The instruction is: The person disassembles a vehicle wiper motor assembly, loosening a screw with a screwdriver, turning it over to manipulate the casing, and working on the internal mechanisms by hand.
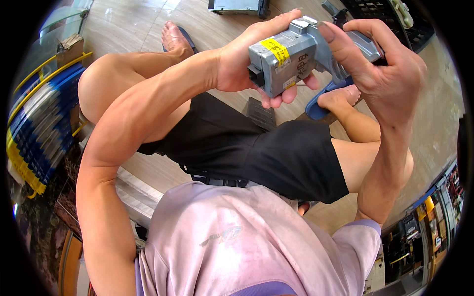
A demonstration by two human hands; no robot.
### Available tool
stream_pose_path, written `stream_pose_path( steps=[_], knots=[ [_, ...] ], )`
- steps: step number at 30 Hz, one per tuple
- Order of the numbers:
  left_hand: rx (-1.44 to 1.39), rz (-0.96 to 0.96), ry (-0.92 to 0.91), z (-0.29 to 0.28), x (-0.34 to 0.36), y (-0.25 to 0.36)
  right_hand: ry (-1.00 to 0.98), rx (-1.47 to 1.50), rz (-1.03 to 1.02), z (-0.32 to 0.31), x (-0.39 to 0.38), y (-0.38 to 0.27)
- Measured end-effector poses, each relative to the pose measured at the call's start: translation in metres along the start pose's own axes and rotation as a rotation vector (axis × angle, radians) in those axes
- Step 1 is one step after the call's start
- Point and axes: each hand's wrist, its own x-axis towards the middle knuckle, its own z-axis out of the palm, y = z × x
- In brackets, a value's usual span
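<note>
Up in front of me, above my knees, I hold a silver-grey metal unit (pixel 302 61). Its boxy end carries a yellow label (pixel 277 52) and handwritten marks, and a dark connector socket (pixel 256 75) sits on the left face. My left hand (pixel 241 60) is closed round the boxy end, thumb along the far top edge, fingertips curling out below. At the narrower right-hand part, my right hand (pixel 387 79) grips with its thumb near the top and its index finger bent over the far end. That hand hides much of this part.
Beyond the unit, a grey metal box (pixel 237 6) stands on the tiled floor (pixel 123 32). A black crate (pixel 419 32) is at the far right. Blue and yellow racking (pixel 42 123) lines the left side; stocked shelves (pixel 427 227) are at lower right. A dark ribbed object (pixel 259 112) lies between my legs.
</note>
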Motion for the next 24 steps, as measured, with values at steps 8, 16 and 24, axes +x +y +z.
stream_pose_path(
  steps=[8, 16, 24],
  knots=[
    [0.05, -0.049, 0.048, -0.003, -0.003, -0.002, -0.029, 0.226, 0.427, 0.01, -0.004, -0.005],
    [0.136, -0.084, 0.117, 0.006, -0.007, 0.001, 0.022, 0.431, 0.661, 0.025, -0.013, 0.008],
    [0.194, -0.202, 0.194, 0.011, -0.017, 0.004, -0.027, 0.836, 0.816, 0.051, -0.025, 0.021]
  ],
)
